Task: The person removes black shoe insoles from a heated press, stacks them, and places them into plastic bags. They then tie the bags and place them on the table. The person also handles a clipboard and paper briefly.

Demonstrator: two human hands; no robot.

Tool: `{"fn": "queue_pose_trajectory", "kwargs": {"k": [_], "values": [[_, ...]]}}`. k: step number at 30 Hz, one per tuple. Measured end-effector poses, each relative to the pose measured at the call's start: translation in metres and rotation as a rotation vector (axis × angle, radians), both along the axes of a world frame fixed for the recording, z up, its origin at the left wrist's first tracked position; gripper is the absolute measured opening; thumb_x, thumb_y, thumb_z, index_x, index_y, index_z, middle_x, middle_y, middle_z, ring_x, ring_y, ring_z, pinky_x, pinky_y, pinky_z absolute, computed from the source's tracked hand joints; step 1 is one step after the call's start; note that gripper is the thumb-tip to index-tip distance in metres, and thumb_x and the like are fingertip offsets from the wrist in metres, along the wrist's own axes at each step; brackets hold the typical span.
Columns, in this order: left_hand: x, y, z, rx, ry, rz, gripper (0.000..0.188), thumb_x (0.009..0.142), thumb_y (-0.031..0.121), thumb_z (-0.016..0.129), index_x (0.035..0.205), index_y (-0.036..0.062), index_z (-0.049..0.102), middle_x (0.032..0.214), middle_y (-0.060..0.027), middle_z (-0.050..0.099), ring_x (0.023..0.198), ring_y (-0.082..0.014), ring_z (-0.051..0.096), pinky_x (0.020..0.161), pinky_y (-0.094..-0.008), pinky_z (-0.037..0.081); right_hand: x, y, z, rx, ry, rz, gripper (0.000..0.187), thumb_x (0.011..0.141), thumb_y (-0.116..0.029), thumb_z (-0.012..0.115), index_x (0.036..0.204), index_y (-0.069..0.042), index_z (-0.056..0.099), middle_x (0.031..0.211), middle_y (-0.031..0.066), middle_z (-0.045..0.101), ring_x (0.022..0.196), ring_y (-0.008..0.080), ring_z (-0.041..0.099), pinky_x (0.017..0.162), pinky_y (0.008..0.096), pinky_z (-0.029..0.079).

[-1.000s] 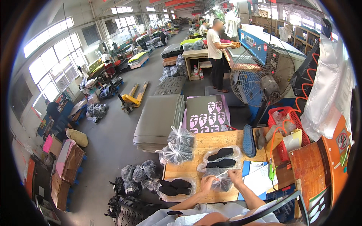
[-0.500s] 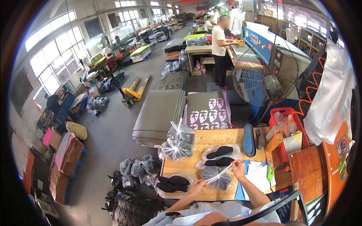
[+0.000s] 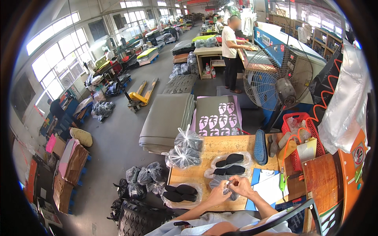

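A clear plastic bag [image 3: 217,181] with dark contents lies at the table's near edge. My left hand [image 3: 217,195] and my right hand [image 3: 241,186] meet over its top, both closed with fingertips pinching the gathered plastic. The hands cover much of the bag. Just beyond it, an open clear bag holds black sole-shaped pieces [image 3: 230,170]. To the left, a similar open bag has more black sole-shaped pieces [image 3: 180,192] on it. Several tied clear bags [image 3: 184,157] are stacked at the table's far left corner.
Right of my hands lie a clipboard with paper [image 3: 268,185] and a green air gun [image 3: 282,181] on an orange coiled hose. A blue sole-shaped piece [image 3: 260,147], a red basket [image 3: 295,118] and a fan [image 3: 277,80] stand beyond. Tied bags [image 3: 149,173] fill the floor at left.
My hands were apart, stretching the bag's top out to both sides. They have come together over the bag, gathering the plastic between them.
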State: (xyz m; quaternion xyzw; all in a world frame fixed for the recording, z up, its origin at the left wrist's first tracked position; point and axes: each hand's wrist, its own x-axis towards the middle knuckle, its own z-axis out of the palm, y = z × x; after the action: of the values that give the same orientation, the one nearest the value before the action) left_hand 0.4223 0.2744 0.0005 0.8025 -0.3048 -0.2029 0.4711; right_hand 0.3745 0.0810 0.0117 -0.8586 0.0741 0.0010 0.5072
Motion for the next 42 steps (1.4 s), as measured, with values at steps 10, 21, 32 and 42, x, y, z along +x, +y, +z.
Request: {"fn": "queue_pose_trajectory", "kwargs": {"k": [10, 21, 32, 42], "values": [[0.028, -0.007, 0.011, 0.133, -0.137, -0.531, 0.029, 0.097, 0.026, 0.061, 0.088, -0.0016, 0.062, 0.076, -0.0260, 0.064, 0.071, -0.0473, 0.062, 0.064, -0.0532, 0.047, -0.016, -0.028, -0.040, 0.103, 0.163, 0.175, 0.080, 0.075, -0.035, 0.091, 0.140, 0.000, 0.059, 0.134, 0.0162, 0.061, 0.120, 0.0259, 0.060, 0.099, 0.0376, 0.051], [0.025, -0.009, 0.006, -0.085, 0.398, -0.152, 0.027, 0.100, 0.023, 0.061, 0.090, -0.0005, 0.070, 0.069, -0.0044, 0.066, 0.065, -0.0101, 0.060, 0.058, -0.0309, 0.046, -0.011, -0.002, -0.090, -0.173, -0.032, 0.254, 0.091, 0.070, -0.053, 0.090, 0.137, -0.001, 0.058, 0.135, 0.0214, 0.060, 0.126, 0.0384, 0.059, 0.105, 0.0444, 0.049], [0.004, -0.021, 0.034, -0.164, 0.514, 0.045, 0.020, 0.103, 0.018, 0.059, 0.097, 0.0005, 0.068, 0.078, -0.0016, 0.064, 0.070, -0.0068, 0.057, 0.064, -0.0254, 0.046, -0.003, 0.021, -0.083, -0.255, -0.292, 0.134, 0.019, 0.072, -0.012, 0.069, 0.089, -0.003, 0.066, 0.092, 0.0162, 0.064, 0.090, 0.0406, 0.063, 0.076, 0.0502, 0.051], [0.030, -0.008, 0.113, -0.380, 0.038, 0.081, 0.029, 0.098, 0.018, 0.066, 0.119, -0.0014, 0.064, 0.103, -0.0157, 0.073, 0.095, -0.0277, 0.069, 0.088, -0.0377, 0.053, 0.046, -0.031, 0.037, -0.219, -0.313, 0.289, 0.010, 0.077, -0.002, 0.066, 0.087, 0.000, 0.070, 0.080, 0.0188, 0.066, 0.078, 0.0398, 0.065, 0.069, 0.0469, 0.053]]}}
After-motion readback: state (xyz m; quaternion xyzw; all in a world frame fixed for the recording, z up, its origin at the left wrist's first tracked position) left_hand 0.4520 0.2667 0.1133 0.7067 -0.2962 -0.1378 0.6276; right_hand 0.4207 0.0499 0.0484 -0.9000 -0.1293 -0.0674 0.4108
